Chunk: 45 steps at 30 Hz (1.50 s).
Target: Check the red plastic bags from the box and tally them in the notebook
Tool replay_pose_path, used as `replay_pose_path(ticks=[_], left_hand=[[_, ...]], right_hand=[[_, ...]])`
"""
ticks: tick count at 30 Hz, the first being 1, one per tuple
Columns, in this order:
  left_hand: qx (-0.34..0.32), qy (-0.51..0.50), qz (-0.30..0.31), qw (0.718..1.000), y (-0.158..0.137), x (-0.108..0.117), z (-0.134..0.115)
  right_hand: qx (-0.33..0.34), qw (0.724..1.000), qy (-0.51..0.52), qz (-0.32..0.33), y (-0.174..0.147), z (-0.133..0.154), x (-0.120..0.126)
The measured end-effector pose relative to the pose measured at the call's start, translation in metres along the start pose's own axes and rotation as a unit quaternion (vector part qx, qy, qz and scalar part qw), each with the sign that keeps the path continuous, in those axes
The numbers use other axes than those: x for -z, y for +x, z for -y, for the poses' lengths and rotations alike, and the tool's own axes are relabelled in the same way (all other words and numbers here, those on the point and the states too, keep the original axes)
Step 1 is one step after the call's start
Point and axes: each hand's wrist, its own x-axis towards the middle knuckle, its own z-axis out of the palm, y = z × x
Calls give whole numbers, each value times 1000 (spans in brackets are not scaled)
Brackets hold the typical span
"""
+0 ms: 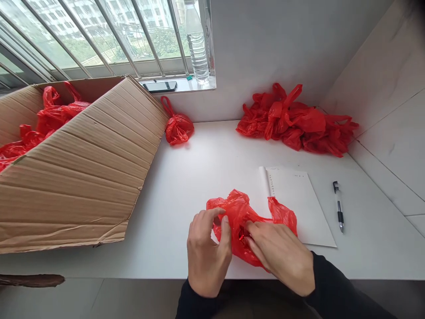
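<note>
A red plastic bag (239,212) lies on the white table (199,177) near its front edge. My left hand (207,252) pinches the bag's left side between thumb and fingers. My right hand (282,257) rests on the bag's right part, fingertips pressed into its middle, where a small shiny red item shows. One handle of the bag sticks up to the right, over a sheet of paper.
A big cardboard box (83,177) with several red bags stands at left. One tied red bag (177,126) lies beside it. A pile of red bags (295,119) sits at back right. White paper (299,204) and a pen (338,206) lie at right. A phone (160,85) and bottle (197,42) are on the sill.
</note>
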Motion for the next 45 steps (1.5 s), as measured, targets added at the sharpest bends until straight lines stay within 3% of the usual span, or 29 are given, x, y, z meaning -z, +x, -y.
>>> replay_pose_path(ticks=[5, 10, 17, 20, 25, 28, 30, 36, 40, 45], left_hand=[[-6, 18, 98, 995, -2, -10, 4], [6, 25, 122, 992, -2, -26, 22], [35, 30, 29, 999, -9, -21, 30], [31, 14, 1, 999, -9, -19, 28], [63, -153, -52, 985, -10, -11, 21], [94, -276, -49, 955, -12, -7, 20], [97, -295, -47, 949, -12, -6, 21], [0, -255, 41, 966, -10, -6, 26], [4, -217, 47, 975, -9, -4, 21], [26, -171, 46, 984, -8, -2, 13]], right_hand=[[-9, 1000, -14, 19, 4, -7, 2], [-18, 999, -28, 19, 3, -10, 4], [-55, 997, -43, -26, 3, -22, 4], [-38, 997, -23, -56, 3, -22, 1], [12, 997, 16, -80, 7, -13, -2], [16, 998, 26, -46, 12, -9, -2], [14, 999, 30, -32, 13, -8, -2], [-1, 1000, 1, -12, 4, -10, 5], [8, 1000, -7, 22, 0, -11, 6], [-28, 1000, -4, 3, 3, -19, 10]])
